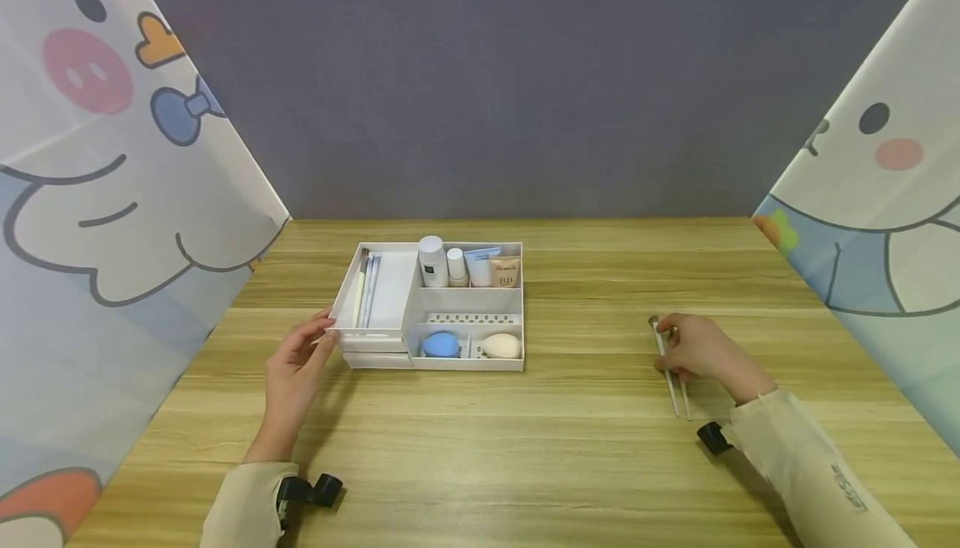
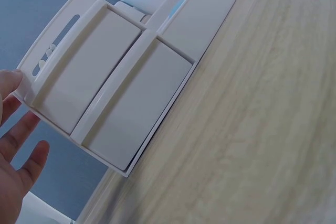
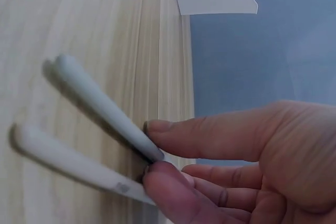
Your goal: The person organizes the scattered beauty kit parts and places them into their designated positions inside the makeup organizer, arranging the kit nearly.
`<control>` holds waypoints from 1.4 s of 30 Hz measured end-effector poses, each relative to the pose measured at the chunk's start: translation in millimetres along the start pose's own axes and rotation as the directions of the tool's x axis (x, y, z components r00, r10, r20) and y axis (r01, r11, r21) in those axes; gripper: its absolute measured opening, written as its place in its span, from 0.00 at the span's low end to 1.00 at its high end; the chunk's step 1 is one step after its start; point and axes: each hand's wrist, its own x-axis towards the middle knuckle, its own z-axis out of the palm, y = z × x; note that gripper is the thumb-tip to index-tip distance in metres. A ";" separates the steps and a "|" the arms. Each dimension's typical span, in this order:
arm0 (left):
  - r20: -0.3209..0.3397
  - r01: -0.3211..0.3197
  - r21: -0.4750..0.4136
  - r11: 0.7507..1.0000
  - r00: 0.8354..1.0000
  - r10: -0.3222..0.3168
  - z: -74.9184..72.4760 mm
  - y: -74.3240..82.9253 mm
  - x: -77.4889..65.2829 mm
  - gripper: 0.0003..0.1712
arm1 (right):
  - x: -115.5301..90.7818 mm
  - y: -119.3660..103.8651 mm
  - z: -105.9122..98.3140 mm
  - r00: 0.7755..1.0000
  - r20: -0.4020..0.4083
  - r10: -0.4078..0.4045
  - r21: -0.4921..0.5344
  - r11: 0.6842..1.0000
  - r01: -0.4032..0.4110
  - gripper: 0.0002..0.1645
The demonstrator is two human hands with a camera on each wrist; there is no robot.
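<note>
A white desktop organizer (image 1: 465, 366) stands left of centre on the table. At its front left corner my left hand (image 1: 294, 369) holds the edge, thumb (image 2: 9, 83) on the front and fingers along the side. Two drawer fronts (image 2: 142, 100) face the left wrist camera, both pushed in. Over on the right, my right hand (image 1: 701, 352) pinches a makeup brush (image 3: 105, 100) between thumb and index finger, its dark bristles toward the back. Beside it a second slim pale handle (image 3: 68, 161) runs under the fingers, its far end hidden by the hand.
Several brushes (image 1: 365, 294) lie in the organizer's top left tray. Bottles (image 1: 432, 263) and tubes (image 1: 506, 271) stand in its back compartment. A blue sponge (image 1: 441, 345) and a cream sponge (image 1: 501, 346) sit in front. A grey panel (image 1: 525, 98) rises behind the wooden table (image 1: 570, 448).
</note>
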 end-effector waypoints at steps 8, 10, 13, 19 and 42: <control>-0.004 -0.013 0.011 1.000 1.000 0.013 -0.1 -0.5 -0.1 0.10 | 2.7 -7.0 2.3 1.000 0.012 -0.003 -0.025 1.000 0.004 0.36; -0.003 -0.016 0.012 1.000 1.000 0.017 -0.2 0.0 -0.2 0.09 | 3.1 -6.6 3.3 1.000 0.017 0.000 -0.003 1.000 0.000 0.35; -0.001 -0.022 0.015 1.000 1.000 0.022 -0.5 1.0 -0.4 0.09 | 3.4 -5.8 4.5 1.000 0.021 0.012 0.021 1.000 -0.013 0.34; 0.002 -0.017 0.014 1.000 1.000 0.016 -0.2 3.6 -0.9 0.10 | 3.2 -6.6 7.9 1.000 0.023 0.013 0.019 1.000 -0.013 0.33; 0.007 -0.004 -0.003 1.000 1.000 0.004 0.1 2.9 0.0 0.10 | 3.7 -4.7 12.3 0.997 0.059 -0.056 -0.007 0.998 0.057 0.35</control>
